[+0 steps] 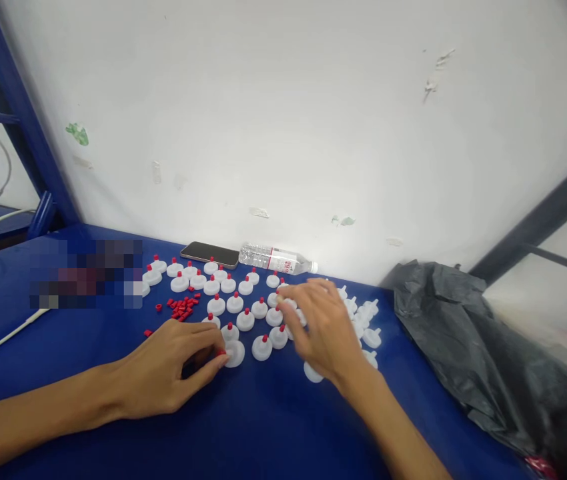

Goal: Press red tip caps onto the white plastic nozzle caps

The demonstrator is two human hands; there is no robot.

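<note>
My left hand (178, 367) pinches a small red cap (221, 352) between thumb and forefinger. The cap meets the spout of a white plastic nozzle lid (235, 354), which lies tipped with its round base to the right. My right hand (321, 330) reaches over the right side of the lids, its thumb and forefinger closed around the tip of a red-tipped lid (274, 299); its other fingers are bent and partly hidden. Several red-tipped lids (262, 348) stand between the hands. Loose red caps (182, 308) lie in a pile beyond my left hand.
White lids without red tips (363, 317) cluster right of my right hand. A phone (210, 254) and a clear water bottle (276, 259) lie along the wall. A dark plastic bag (443, 333) covers the right table edge. A white cable (8, 337) crosses the left of the blue table (263, 427).
</note>
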